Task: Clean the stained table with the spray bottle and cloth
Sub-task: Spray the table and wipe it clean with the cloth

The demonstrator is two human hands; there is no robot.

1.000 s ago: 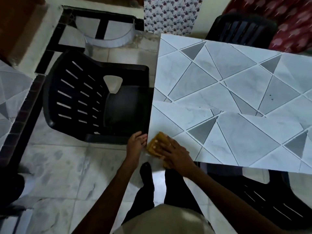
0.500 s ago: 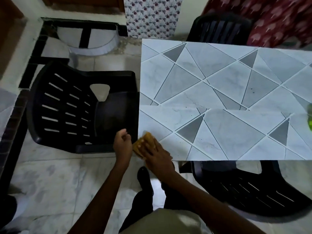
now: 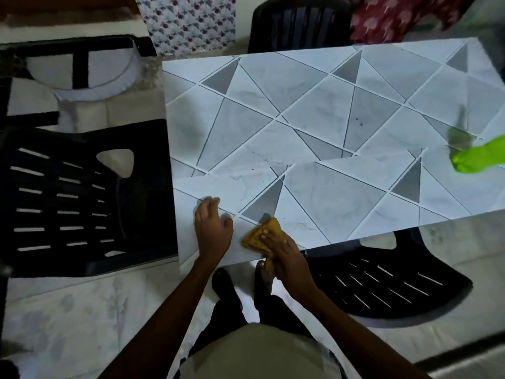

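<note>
An orange-yellow cloth is being pressed flat against the marble-patterned table by the right hand, its fingers spread over the fabric, at about 6 o'clock on the tabletop near the front edge. The left hand is being rested palm-down on the table just beside the cloth, at its 9 o'clock, fingers loosely spread and holding nothing. A bright green object, blurred, is being shown at 3 o'clock on the table; whether it is the spray bottle cannot be told. Small dark specks are lying towards 1 o'clock of the cloth. Black plastic chairs are standing around the table.
</note>
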